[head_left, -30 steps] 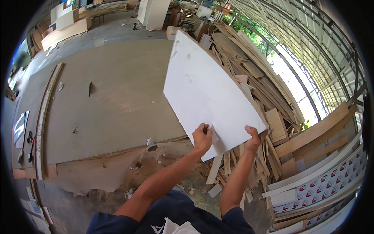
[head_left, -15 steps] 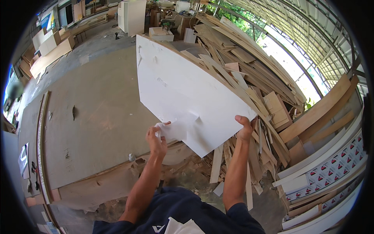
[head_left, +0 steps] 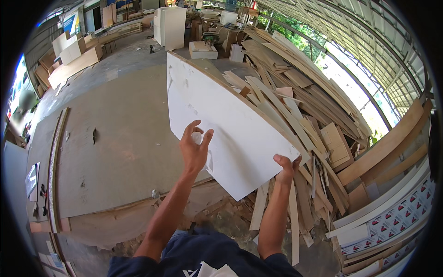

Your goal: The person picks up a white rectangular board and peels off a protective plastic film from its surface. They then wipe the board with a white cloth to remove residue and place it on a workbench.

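A large white board (head_left: 249, 124) with a bare wood edge is tilted up in front of me. My right hand (head_left: 287, 169) is closed on its lower right corner, thumb over the white face. My left hand (head_left: 194, 150) is in front of the board's lower left part, thumb and forefinger curved apart at the tips. A crumpled piece of thin white film (head_left: 197, 137) sits within its fingers, and a loose end hangs below the palm against the board. The other fingers of that hand are partly hidden. Faint smudges show on the board's upper left face.
Under the board's left side lies a wide brown worktop (head_left: 115, 152), with a long strip (head_left: 55, 171) along its left. A heap of wood offcuts (head_left: 295, 92) rises at the right. Stacked panels (head_left: 383, 235) stand at lower right, and a white cabinet (head_left: 171, 27) at the back.
My left hand has moved up across the board, its thumb and forefinger spreading. The film, stretched out to the right before, is now bunched at the hand. My right hand keeps the corner.
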The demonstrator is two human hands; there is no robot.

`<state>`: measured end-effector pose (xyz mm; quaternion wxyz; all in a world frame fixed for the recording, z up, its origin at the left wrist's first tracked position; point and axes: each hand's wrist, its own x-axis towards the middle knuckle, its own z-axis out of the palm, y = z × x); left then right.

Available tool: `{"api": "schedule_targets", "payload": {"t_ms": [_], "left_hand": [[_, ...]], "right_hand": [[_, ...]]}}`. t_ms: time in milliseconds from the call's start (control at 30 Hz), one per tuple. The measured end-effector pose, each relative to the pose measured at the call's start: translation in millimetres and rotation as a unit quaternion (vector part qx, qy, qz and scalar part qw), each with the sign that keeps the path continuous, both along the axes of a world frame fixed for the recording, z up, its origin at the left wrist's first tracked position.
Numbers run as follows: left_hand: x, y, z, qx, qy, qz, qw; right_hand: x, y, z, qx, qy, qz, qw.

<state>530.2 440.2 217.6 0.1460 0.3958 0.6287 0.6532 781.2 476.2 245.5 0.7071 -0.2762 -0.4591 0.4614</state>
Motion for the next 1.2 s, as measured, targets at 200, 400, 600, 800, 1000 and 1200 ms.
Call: {"api": "schedule_targets", "payload": {"t_ms": [200, 400, 600, 800, 1000, 1200], "left_hand": [[3, 40, -35, 0.037, 0.138, 0.084, 0.986], [-4, 44, -55, 0.133, 0.2, 0.062, 0.969], [-1, 47, -46, 0.141, 0.153, 0.03, 0.978], [-6, 54, -57, 0.162, 0.153, -0.01, 0.975], [-6, 53, -45, 0.161, 0.142, 0.016, 0.977], [-23, 60, -64, 0.161, 0.225, 0.0, 0.961]], "right_hand": [[-1, -1, -8, 0.018, 0.014, 0.009, 1.0], [-3, -7, -2, 0.031, 0.003, 0.026, 0.999], [-7, -8, 1, 0.022, 0.007, -0.026, 0.999], [6, -3, -10, 0.028, -0.039, 0.001, 0.999], [2, -4, -14, 0.024, -0.011, -0.031, 0.999], [8, -2, -21, 0.005, -0.011, -0.02, 1.0]]}}
